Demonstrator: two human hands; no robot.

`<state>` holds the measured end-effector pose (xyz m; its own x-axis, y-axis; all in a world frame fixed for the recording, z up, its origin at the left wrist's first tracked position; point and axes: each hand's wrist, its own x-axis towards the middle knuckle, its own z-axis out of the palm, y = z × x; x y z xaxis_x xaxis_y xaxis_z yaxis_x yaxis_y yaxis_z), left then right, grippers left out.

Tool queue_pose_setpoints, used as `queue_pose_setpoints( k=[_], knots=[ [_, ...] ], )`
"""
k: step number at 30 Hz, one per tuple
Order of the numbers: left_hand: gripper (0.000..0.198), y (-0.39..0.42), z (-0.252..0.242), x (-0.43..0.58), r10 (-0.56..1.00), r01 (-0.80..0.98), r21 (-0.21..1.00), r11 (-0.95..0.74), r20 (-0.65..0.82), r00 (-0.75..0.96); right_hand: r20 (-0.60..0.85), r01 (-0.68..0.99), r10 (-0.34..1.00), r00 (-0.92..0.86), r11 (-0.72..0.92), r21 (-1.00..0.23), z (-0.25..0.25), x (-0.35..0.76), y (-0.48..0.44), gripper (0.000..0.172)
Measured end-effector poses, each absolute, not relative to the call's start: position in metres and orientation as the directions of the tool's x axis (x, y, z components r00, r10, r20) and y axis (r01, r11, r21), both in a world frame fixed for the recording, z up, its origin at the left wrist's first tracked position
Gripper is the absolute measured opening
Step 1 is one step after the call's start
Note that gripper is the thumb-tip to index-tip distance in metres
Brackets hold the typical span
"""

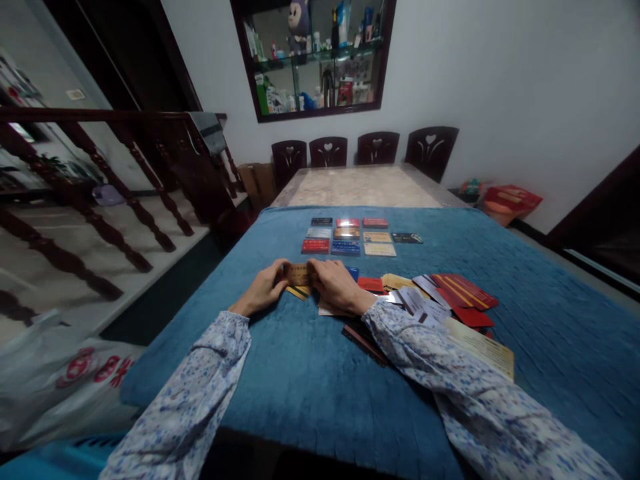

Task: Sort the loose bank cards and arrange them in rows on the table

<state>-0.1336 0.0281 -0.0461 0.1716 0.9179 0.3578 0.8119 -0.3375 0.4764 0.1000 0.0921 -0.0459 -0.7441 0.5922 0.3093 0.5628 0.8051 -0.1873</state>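
Between my two hands is a gold-brown card [299,274], its face turned up toward me. My left hand [265,287] pinches its left end, and my right hand [336,285] grips the right end. Just under it lies a yellow card with dark stripes [299,292], partly hidden by the hands. Beyond them, small card stacks sit in rows, among them a red stack [315,247], a blue stack [345,247] and a cream stack [380,249]. A loose pile of red cards [465,293], white cards [420,305] and yellow cards [400,283] spreads to the right.
A blue cloth [285,373] covers the near table; the bare marble tabletop [360,183] shows beyond. Dark chairs [378,148] line the far end. A dark card [365,343] and a cream sheet [483,350] lie by my right sleeve. A white plastic bag [65,380] is at left.
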Motion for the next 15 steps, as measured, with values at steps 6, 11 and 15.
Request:
queue_pose_setpoints(
  k=[6, 11, 15],
  knots=[
    [0.051, 0.029, -0.048, -0.135, 0.907, 0.801, 0.475, -0.364, 0.377, 0.188, 0.299, 0.602, 0.635, -0.712, 0.772, -0.205, -0.039, 0.101, 0.09, 0.045],
    [0.057, 0.032, -0.053, -0.139, 0.903, 0.817, 0.458, -0.352, 0.395, 0.168, 0.284, 0.632, 0.671, -0.684, 0.741, -0.227, -0.037, 0.1, 0.092, 0.048],
    [0.055, 0.035, -0.057, -0.142, 0.9, 0.819, 0.46, -0.342, 0.411, 0.145, 0.287, 0.642, 0.681, -0.673, 0.731, -0.231, -0.035, 0.1, 0.092, 0.046]
  ],
)
